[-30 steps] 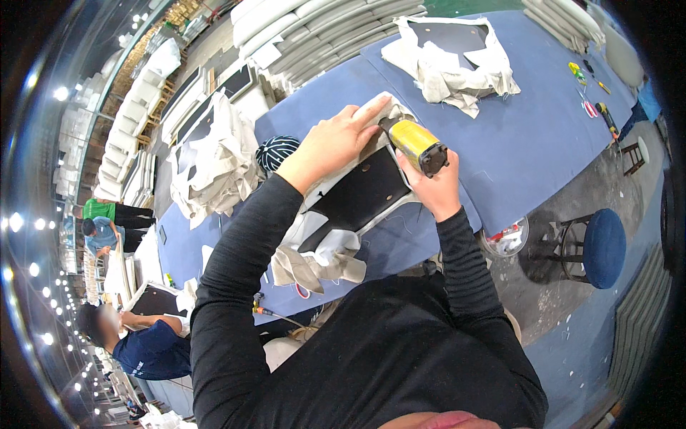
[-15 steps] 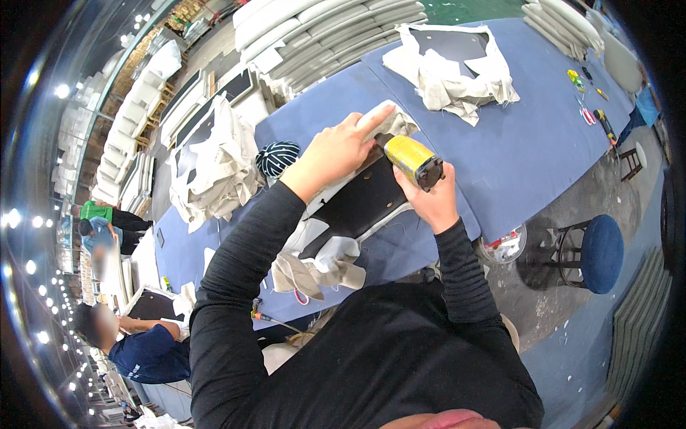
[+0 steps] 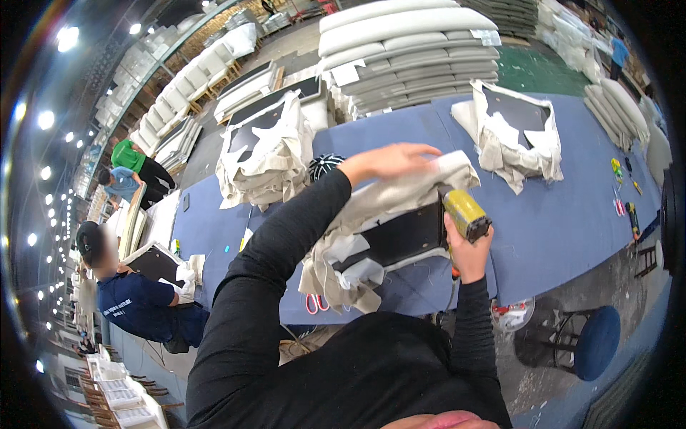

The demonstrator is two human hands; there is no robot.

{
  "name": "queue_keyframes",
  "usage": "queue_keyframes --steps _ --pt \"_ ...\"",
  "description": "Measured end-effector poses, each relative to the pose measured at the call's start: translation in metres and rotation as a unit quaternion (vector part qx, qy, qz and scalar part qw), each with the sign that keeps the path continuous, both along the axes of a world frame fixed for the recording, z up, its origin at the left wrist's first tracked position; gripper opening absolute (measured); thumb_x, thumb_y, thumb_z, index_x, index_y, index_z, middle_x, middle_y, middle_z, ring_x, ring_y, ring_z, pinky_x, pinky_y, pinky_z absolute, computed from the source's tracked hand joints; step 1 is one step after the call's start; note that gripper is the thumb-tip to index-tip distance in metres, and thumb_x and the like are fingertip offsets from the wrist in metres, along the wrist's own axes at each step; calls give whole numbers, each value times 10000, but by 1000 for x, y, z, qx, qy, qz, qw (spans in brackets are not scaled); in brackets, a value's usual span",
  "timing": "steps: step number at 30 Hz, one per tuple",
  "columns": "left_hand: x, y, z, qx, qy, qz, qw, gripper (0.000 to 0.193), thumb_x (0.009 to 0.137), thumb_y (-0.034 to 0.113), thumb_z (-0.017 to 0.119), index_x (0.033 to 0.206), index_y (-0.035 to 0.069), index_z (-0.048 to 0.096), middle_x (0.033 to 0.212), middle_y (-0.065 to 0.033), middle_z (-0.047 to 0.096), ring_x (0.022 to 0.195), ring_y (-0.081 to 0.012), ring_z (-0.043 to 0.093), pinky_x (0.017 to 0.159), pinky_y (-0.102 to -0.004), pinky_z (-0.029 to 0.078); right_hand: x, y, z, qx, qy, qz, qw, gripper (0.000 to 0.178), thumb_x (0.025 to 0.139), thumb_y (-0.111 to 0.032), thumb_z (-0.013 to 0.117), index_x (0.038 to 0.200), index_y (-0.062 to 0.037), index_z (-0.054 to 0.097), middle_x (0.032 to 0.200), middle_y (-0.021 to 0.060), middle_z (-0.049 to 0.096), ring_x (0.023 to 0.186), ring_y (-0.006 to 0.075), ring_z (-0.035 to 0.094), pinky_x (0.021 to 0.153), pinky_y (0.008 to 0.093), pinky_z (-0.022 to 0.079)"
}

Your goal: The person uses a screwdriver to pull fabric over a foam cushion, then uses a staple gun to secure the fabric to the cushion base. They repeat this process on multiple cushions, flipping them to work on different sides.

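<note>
A seat panel with a black underside lies on the blue table, with loose beige fabric around its edges. My right hand is wrapped round a yellow and black staple gun, whose nose points at the fabric by the panel's right far corner. My left hand stretches flat over the fabric along the far edge, fingers extended and apart from the tool. A black-and-white striped round thing sits beyond my left wrist, partly hidden. Red-handled scissors lie by the near fabric edge.
Fabric-draped panels stand at the table's far left and far right. Stacked cushions rise behind. More tools lie at the right. A blue stool stands near right. A co-worker works at left.
My left hand has moved off the staple gun's nose and flattened over the fabric, which spreads wider along the far edge. The staple gun stays in my right hand. The whole view has shifted.
</note>
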State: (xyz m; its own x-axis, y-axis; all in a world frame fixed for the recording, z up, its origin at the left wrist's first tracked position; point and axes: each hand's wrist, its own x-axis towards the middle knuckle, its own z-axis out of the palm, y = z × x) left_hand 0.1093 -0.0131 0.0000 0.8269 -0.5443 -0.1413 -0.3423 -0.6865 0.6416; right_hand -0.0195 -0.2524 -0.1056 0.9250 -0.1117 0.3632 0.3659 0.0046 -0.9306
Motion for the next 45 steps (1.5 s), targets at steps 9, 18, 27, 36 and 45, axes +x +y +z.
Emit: queue_keyframes --steps 9,18,27,36,45 --pt "-55 -20 1 128 -163 3 978 606 1173 431 417 1738 266 272 1310 -245 677 1192 -492 675 1020 -557 558 6 10 2 5 5 -29 1000 326 958 -105 843 1223 66 759 1110 91 826 976 126 751 897 297 571" --pt "-64 -22 1 158 -222 -26 962 724 1088 251 595 1717 430 284 1260 -204 643 986 -488 728 884 -555 623 -10 16 16 -40 -3 -31 999 308 934 -93 830 1198 56 772 1071 120 836 942 162 784 872 315 590" --pt "-63 -19 -3 144 -213 -35 966 832 1023 173 651 1717 443 280 1274 -217 633 990 -493 732 881 -555 629 -11 18 18 -86 3 1 996 385 890 -61 803 1253 51 741 1105 165 828 1025 227 810 913 335 601" --pt "-63 -15 10 136 -178 -75 972 988 918 140 760 1738 386 268 1490 -266 585 1263 -503 662 1061 -543 571 -14 24 22 -109 1 39 993 407 884 -72 807 1274 29 750 1086 155 833 1001 200 805 914 337 599" --pt "-54 17 -13 80 -98 39 991 575 1185 410 389 1724 223 316 1485 -271 598 1279 -480 645 1126 -522 508 -6 40 -14 13 -12 0 1000 446 907 -53 799 1332 53 713 1206 154 814 1125 198 775 1006 337 575"
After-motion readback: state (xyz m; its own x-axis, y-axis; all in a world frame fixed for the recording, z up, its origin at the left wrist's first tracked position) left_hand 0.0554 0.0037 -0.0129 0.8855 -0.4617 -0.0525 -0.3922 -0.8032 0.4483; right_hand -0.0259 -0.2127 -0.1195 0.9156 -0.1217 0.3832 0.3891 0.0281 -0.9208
